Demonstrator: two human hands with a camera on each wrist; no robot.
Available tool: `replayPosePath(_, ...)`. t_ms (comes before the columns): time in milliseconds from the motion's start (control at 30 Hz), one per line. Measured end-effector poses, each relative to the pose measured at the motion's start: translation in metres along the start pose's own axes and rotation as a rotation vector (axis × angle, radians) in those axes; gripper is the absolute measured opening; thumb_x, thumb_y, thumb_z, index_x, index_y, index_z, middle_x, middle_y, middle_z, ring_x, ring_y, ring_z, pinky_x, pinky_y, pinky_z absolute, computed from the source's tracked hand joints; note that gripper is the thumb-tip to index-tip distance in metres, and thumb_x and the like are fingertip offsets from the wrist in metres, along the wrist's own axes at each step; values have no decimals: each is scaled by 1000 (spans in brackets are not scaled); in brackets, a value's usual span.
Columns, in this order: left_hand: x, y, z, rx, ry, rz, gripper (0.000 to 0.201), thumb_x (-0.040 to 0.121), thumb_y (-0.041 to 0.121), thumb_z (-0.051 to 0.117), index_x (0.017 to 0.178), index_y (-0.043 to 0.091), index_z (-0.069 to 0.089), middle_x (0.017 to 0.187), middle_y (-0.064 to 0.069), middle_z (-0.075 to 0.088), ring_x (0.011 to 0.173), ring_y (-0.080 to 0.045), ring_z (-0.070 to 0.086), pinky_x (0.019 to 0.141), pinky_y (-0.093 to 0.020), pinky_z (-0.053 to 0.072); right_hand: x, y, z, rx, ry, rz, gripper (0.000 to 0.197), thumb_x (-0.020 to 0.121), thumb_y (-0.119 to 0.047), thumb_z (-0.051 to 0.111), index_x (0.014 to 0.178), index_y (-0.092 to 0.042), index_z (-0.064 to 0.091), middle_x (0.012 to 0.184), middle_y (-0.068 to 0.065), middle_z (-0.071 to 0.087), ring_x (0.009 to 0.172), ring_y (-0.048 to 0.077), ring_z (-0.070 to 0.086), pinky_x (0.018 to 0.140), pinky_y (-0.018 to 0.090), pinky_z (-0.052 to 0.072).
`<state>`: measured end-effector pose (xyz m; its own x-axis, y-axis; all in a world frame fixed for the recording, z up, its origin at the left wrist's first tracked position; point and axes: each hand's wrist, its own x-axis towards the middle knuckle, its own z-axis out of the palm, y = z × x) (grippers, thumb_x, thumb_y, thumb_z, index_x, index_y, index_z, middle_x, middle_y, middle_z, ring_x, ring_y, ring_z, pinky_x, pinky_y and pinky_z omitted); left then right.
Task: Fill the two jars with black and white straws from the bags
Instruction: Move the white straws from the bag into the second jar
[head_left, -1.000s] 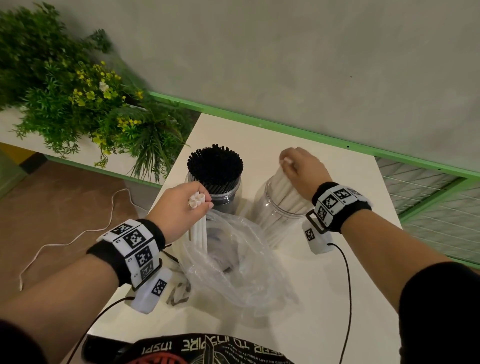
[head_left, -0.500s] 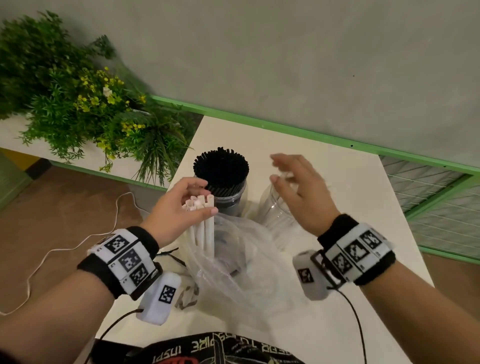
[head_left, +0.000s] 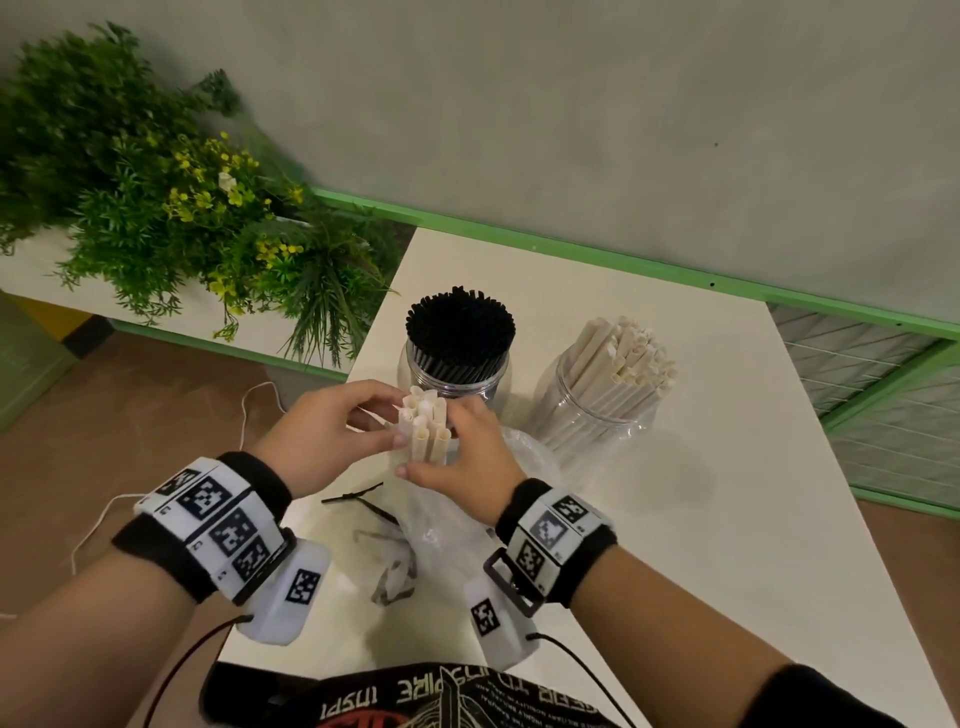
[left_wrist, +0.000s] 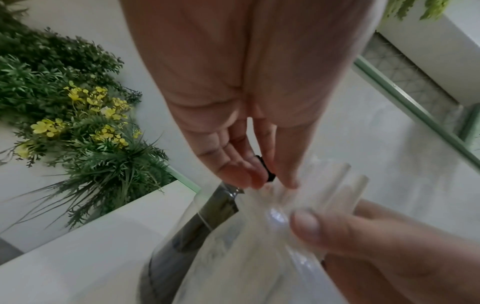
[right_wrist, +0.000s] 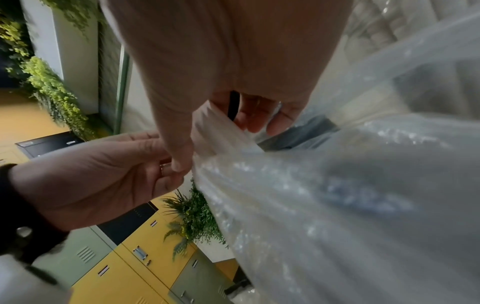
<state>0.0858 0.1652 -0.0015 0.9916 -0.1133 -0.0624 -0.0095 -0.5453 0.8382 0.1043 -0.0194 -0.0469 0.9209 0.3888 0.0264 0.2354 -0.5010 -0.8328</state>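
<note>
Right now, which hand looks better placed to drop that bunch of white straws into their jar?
Right hand, probably. Both hands grip the white straws, but the half-filled white jar stands on the right side; the left hand would have to cross over.

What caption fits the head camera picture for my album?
Both hands hold white straws above the bag, near the black-straw jar and white-straw jar.

Head view: high, looking down on the table (head_left: 675, 519). Wrist views: very close along each palm. All share the white straws (head_left: 426, 426) and bag (right_wrist: 337, 185).
</note>
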Motion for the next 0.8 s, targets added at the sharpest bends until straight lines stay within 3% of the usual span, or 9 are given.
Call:
replayPosePath(100,0,2,7,-18,25,-4,19,78,14,76,87,29,68,83,8,72,80,-8,66,78,-20,52,5,-4,9,45,54,12,42,63,-44,75,97,-24,59,97,-1,52,96,19,50,87,38,46)
replayPosePath(167,1,1,10,-18,47,-15,16,79,14,75,83,29,69,83,8,72,81,-6,66,79,-21,51,6,-7,12,199,76,45,26,70,-28,74,87,-21,56,85,-2,56,82,17,57,74,40,51)
replayPosePath(233,0,0,13,28,93,-4,17,81,17,73,80,33,68,85,13,71,82,-3,64,78,-20,47,2,-9,12,360,104,97,21,79,-11,73,92,-14,57,81,-7,59,76,8,58,68,27,51)
replayPosePath(300,-3,-1,15,122,132,22,10,82,23,72,80,32,69,96,15,67,87,-7,61,79,-25,45,-3,-8,7,440,156,117,19,82,-4,70,91,-13,56,75,-11,58,69,-1,55,63,15,45)
replayPosePath(367,-5,-2,18,220,107,22,4,83,29,71,85,29,68,106,12,59,91,-10,58,81,-27,43,-7,-8,-1,472,217,110,20,82,-3,69,88,-14,54,71,-12,56,65,-2,54,61,15,43)
replayPosePath(467,-5,-6,25,243,15,-72,15,84,30,70,96,29,61,108,10,62,86,-10,63,80,-27,48,-14,-7,-18,566,301,90,24,82,-1,71,93,-14,54,78,-7,60,74,5,59,68,21,49)
replayPosePath(567,-6,-5,33,113,2,-118,34,83,24,69,112,29,52,107,9,62,76,-10,66,67,-19,49,-22,-1,-27,573,355,64,26,80,-1,73,96,-9,54,84,8,61,81,16,61,74,31,53)
replayPosePath(700,-7,0,44,11,-95,-61,61,82,21,65,131,46,41,124,9,51,85,-9,65,81,-28,52,-28,9,-21,575,405,77,37,76,2,73,103,-13,55,87,-4,61,79,11,60,69,25,52)
replayPosePath(800,-7,4,49,21,-103,-21,57,79,31,72,126,47,46,122,13,53,90,-4,64,76,-14,48,-27,9,-18,555,374,58,37,77,1,72,104,-17,55,86,-7,62,78,10,60,68,27,51)
